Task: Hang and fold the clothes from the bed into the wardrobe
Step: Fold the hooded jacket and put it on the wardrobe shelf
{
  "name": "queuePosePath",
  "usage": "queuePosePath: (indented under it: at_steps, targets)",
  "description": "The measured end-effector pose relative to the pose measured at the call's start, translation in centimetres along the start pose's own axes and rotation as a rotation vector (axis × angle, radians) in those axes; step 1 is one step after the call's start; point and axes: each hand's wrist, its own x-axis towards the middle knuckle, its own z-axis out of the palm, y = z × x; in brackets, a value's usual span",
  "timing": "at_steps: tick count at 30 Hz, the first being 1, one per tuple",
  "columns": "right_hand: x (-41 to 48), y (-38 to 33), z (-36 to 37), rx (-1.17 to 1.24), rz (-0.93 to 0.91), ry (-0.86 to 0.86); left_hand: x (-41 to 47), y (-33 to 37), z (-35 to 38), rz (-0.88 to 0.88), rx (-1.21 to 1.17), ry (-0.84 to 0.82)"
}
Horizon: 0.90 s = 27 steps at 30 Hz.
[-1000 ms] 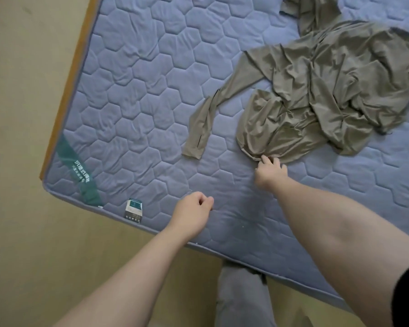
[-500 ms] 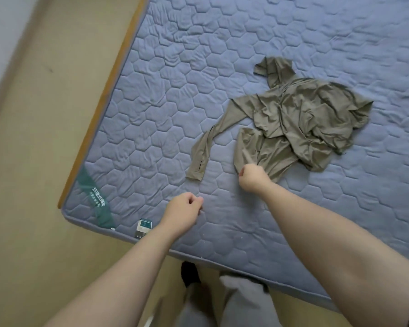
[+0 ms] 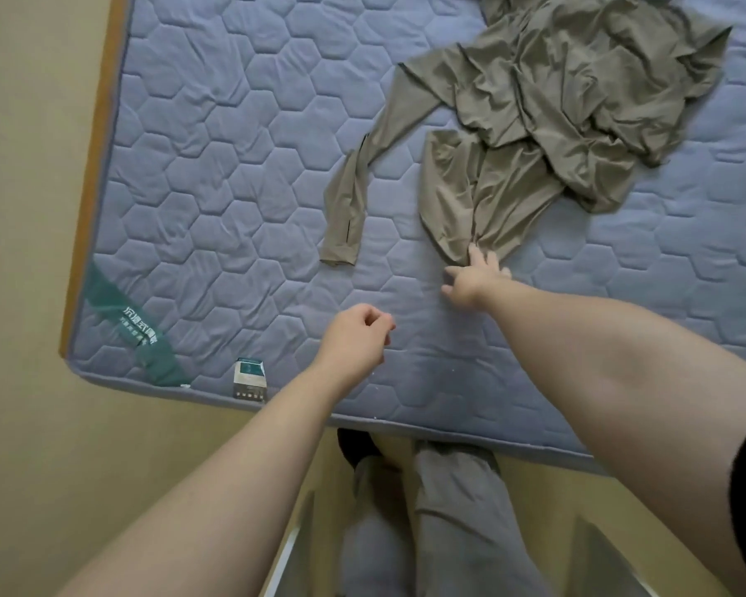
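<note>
A crumpled olive-brown long-sleeved garment (image 3: 548,101) lies on the blue quilted mattress (image 3: 233,144), one sleeve (image 3: 354,196) stretched toward the near edge. My right hand (image 3: 474,277) reaches to the garment's near hem, fingers spread, fingertips touching the fabric. My left hand (image 3: 354,333) hovers over bare mattress to the left of it, fingers loosely curled, holding nothing. No wardrobe or hanger is in view.
The mattress corner with a green label strip (image 3: 130,329) and a small tag (image 3: 250,377) is at the near left. A wooden bed frame edge (image 3: 100,122) runs along the left side. Beige floor (image 3: 27,381) surrounds it. My grey trouser legs (image 3: 427,510) stand at the bed's near edge.
Half a second ago my right hand was a fist at the garment's hem; now its fingers are spread at the hem. The left hand stayed loosely curled over the mattress.
</note>
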Motion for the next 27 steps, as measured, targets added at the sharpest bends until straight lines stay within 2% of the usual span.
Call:
queuePosePath:
  at_steps: [4, 6, 8, 11, 15, 17, 20, 23, 27]
  targets:
    - [1.2, 0.1, 0.1, 0.058, 0.031, 0.181, 1.5, -1.7, 0.8, -0.065, -0.047, 0.017]
    - [0.1, 0.1, -1.4, 0.151, 0.015, 0.360, 1.0, -2.1, 0.5, -0.081, -0.038, 0.022]
    - [-1.8, -0.1, -3.9, 0.310, 0.027, 0.465, -0.3, -1.7, -0.4, -0.080, -0.022, 0.023]
    - [-6.3, -1.5, -9.1, 0.491, -0.026, 0.492, -3.5, 0.8, -2.8, -0.045, -0.031, 0.050]
    - [-14.9, -4.5, -18.2, 0.553, -0.143, 0.489, -9.1, 6.1, -6.7, 0.042, -0.032, 0.089]
    - [-20.3, -6.5, -23.0, 0.482, -0.261, 0.459, -12.0, 8.6, -8.8, 0.102, 0.000, 0.112]
    - [-28.9, -10.4, -29.0, 0.155, -0.413, 0.435, -16.0, 11.9, -11.9, 0.206, 0.035, 0.167]
    - [-36.8, -14.4, -33.1, -0.067, -0.544, 0.532, -19.1, 13.8, -15.0, 0.262, 0.043, 0.226]
    - [-45.1, -18.1, -36.2, -0.145, -0.706, 0.683, -22.5, 14.8, -18.7, 0.338, 0.011, 0.305]
